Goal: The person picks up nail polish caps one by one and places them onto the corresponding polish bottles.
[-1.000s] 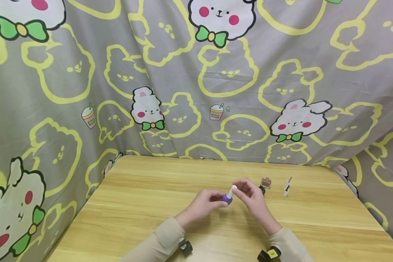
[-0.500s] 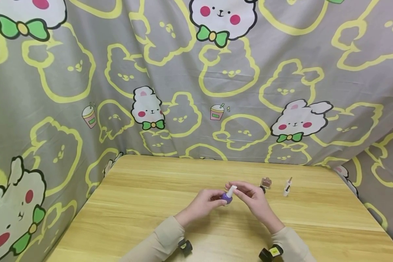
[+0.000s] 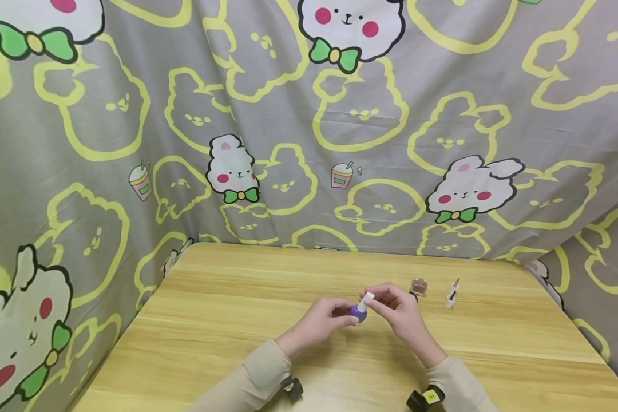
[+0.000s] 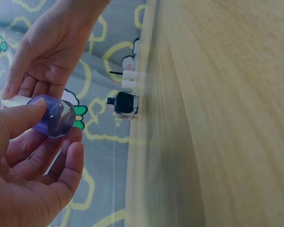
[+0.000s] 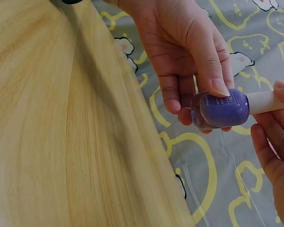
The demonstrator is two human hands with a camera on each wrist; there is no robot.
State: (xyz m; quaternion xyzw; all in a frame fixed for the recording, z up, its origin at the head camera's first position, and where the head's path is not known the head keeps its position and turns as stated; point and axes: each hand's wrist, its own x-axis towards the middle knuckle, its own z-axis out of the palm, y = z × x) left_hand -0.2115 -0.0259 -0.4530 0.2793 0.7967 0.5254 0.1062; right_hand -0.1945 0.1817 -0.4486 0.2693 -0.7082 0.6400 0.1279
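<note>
My left hand grips a nail polish bottle full of purple polish, thumb on one side and fingers on the other. Its long white cap points up and away, tilted, and sits on the bottle's neck. Thumb and fingers of my right hand pinch that cap near its top. In the right wrist view the bottle shows small printed lettering under the left thumb. From the left wrist view the clear glass base faces the camera, and the cap is partly hidden by the left thumb.
Beyond my right hand lies a square bottle of brownish-pink polish with a dark cap. To its right is a small white item with a dark thin part. The wooden table ends at a patterned curtain.
My right fingers stretched out past the cap half a second ago and have now drawn back around it. The bottle in my left hand has hardly moved.
</note>
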